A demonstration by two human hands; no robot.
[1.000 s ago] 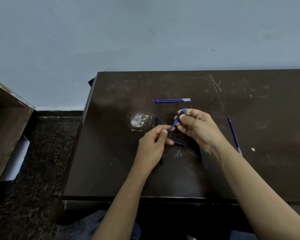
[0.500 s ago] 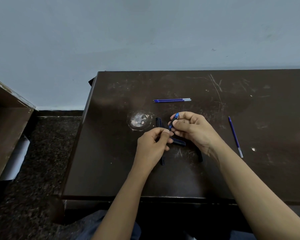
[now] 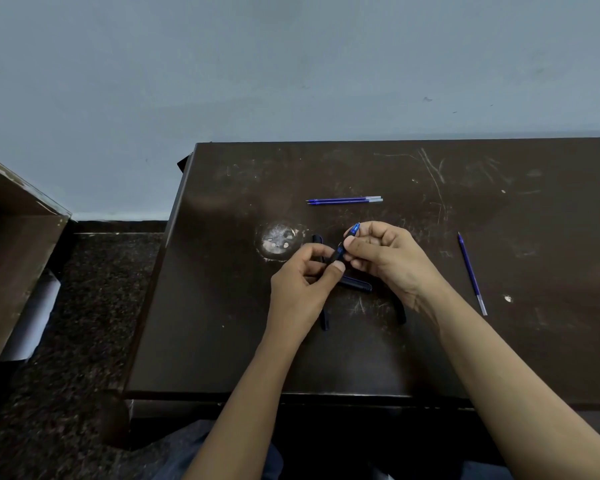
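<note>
Both of my hands hold one blue pen (image 3: 347, 242) above the middle of a dark brown table (image 3: 222, 341). My right hand (image 3: 392, 261) pinches its upper end, where a bright blue tip sticks out past the fingers. My left hand (image 3: 302, 289) pinches the lower, darker end between thumb and fingers. Dark pen parts (image 3: 355, 284) lie on the table under and between the hands, partly hidden by them.
Two blue refills (image 3: 343, 201) lie side by side farther back on the table. A single blue refill (image 3: 471, 271) lies to the right of my right hand. A worn pale patch (image 3: 279, 240) marks the tabletop. A wooden box (image 3: 11, 244) stands at left on the floor.
The pen between my hands got shorter half a second ago as the hands came together, then the blue tip rose again. Both hands stay over the same spot.
</note>
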